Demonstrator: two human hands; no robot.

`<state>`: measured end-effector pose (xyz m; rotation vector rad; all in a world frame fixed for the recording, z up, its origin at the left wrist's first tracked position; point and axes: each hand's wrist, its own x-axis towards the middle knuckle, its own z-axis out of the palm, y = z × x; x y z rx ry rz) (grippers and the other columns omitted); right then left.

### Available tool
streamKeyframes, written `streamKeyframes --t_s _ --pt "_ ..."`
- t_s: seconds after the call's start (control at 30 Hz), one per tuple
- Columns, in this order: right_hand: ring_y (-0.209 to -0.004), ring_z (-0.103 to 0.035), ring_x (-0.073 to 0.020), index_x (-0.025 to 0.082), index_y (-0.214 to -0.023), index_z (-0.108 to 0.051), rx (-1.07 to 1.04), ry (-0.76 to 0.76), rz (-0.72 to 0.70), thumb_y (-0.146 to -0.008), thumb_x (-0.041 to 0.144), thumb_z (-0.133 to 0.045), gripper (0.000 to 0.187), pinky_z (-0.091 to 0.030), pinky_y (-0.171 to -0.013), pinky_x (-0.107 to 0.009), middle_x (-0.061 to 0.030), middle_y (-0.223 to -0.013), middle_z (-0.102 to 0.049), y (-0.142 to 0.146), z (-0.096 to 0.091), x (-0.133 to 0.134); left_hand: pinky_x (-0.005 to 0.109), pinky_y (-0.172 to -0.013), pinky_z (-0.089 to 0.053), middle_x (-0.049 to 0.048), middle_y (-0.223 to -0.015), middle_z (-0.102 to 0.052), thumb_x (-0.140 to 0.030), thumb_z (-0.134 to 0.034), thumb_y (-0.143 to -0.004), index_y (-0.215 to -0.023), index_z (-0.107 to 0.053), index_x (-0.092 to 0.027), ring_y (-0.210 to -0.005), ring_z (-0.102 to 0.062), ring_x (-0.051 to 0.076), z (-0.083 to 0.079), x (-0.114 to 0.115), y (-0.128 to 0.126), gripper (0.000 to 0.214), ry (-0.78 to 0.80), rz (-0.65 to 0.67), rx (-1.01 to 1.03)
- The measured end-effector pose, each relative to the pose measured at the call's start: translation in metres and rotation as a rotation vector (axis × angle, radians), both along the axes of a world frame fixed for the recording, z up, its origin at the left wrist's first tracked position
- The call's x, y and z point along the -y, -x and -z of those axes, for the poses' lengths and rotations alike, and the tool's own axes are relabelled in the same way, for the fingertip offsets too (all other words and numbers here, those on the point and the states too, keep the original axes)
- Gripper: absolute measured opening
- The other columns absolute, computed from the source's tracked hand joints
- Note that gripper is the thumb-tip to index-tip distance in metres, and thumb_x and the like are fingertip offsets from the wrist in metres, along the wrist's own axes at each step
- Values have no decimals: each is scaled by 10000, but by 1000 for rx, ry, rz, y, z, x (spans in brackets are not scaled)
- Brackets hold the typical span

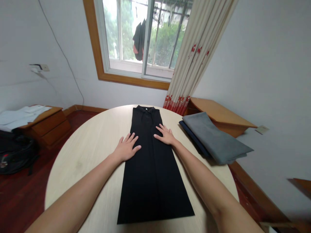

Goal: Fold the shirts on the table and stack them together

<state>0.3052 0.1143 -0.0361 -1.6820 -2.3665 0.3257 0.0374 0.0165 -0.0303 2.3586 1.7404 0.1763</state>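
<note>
A black collared shirt (150,181), its sides folded in to make a long strip, lies flat on a round pale wooden table (80,155). Its collar points to the far edge, and the hem is nearest me. My left hand (126,148) rests on the shirt's left edge, fingers spread, partly over the bare tabletop. On the right edge, a little farther up, lies my right hand (165,134) with its fingers outstretched. Neither hand grips the cloth.
Folded grey cloth (211,136) lies over dark blue cloth (194,137) at the table's right, overhanging the edge. Beyond stand a wooden desk (218,111), a curtain (191,61) and a window. A wooden cabinet (48,126) and a black backpack (17,152) are at left.
</note>
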Motion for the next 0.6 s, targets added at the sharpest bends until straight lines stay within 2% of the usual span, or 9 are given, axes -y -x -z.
streamKeyframes --t_s 0.1,0.17,0.27,0.33,0.4,0.47,0.6 --pt "-1519 -111 -360 287 -1525 -380 12 -7 -31 -921 672 -459 721 -90 -1164 -673 -92 -1654 -158 -5 0 34 592 -1199 -95 79 -1650 -91 -602 -337 -975 -1570 -261 -234 -1526 -51 328 -3 -1 15 704 69 95 21" --pt "-1516 -121 -368 284 -1518 -395 -6 -11 -67 -919 667 -465 715 -77 -1163 -680 -95 -1645 -195 -11 1 57 591 -1199 -102 73 -1650 -105 -557 -411 -962 -1559 -289 -267 -1525 -68 327 -6 -2 31 675 127 184 36" --pt "-1505 -189 -350 272 -1479 -464 -110 -43 -133 -919 625 -494 663 -93 -1180 -652 -98 -1616 -291 -29 6 79 543 -1211 -156 72 -1636 -196 -347 -485 -934 -1502 -416 -260 -1516 -157 298 -12 -2 57 579 172 272 87" --pt "-1465 -313 -312 234 -1429 -534 -231 -98 -148 -950 534 -470 568 -185 -1192 -587 -123 -1557 -405 -46 12 83 502 -1218 -189 69 -1620 -261 -216 -488 -892 -1447 -501 -240 -1507 -203 273 -17 1 68 556 166 292 139" --pt "-1377 -453 -286 183 -1358 -606 -332 -163 -126 -953 423 -454 495 -290 -1173 -521 -160 -1451 -528 -62 17 81 498 -1221 -194 61 -1614 -288 -152 -491 -856 -1392 -564 -240 -1507 -209 263 -23 7 69 548 139 312 166" --pt "-1304 -526 -285 157 -1289 -661 -367 -195 -116 -920 340 -479 451 -344 -1147 -497 -179 -1375 -586 -74 19 80 540 -1220 -164 48 -1620 -276 -124 -506 -831 -1365 -584 -261 -1514 -183 267 -30 14 63 557 136 347 146" --pt "-1336 -489 -304 216 -1236 -702 -331 -123 -214 -857 260 -551 410 -319 -1143 -544 -150 -1427 -546 -77 12 88 628 -1200 -83 50 -1632 -233 -138 -609 -769 -1457 -469 -298 -1522 -129 296 -39 28 43 721 223 409 36"
